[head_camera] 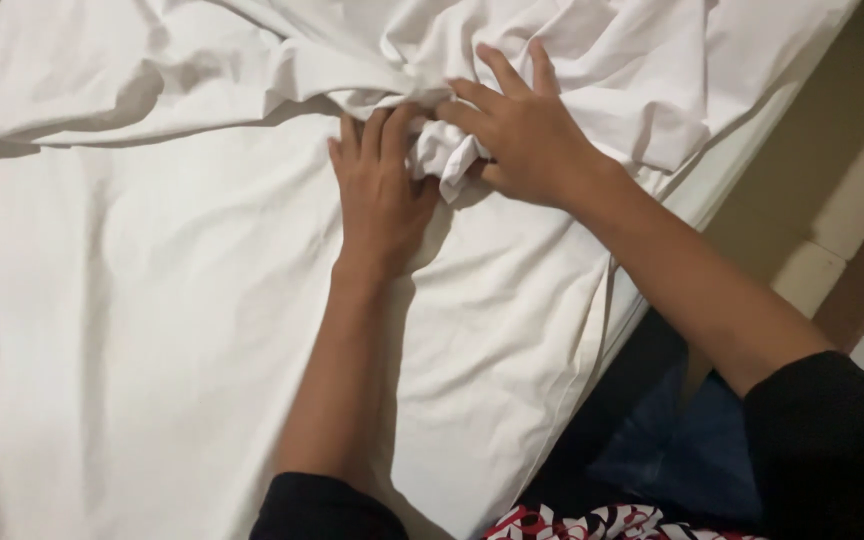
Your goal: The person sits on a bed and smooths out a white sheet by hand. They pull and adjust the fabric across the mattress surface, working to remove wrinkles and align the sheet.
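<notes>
Nearest the camera, two black sleeves frame the view, and both bare forearms reach away over a smooth white cotton bedsheet stretched flat on the mattress, whose edge runs diagonally along the person's right side. The left hand lies palm down on the flat sheet, fingers together and pointing away, their tips pressed against the near side of a crumpled white fabric bunch. The right hand comes in from the right and sits on top of that bunch, thumb and lower fingers clenched around its knot while the upper fingers splay loosely over it. So the bunch lies just ahead of the left fingertips and under the right palm, the right hand being the one that actually grips it. Beyond the hands, the loose white cloth spreads in heavy folds, its long ridge running left to right across the far part of the bed
</notes>
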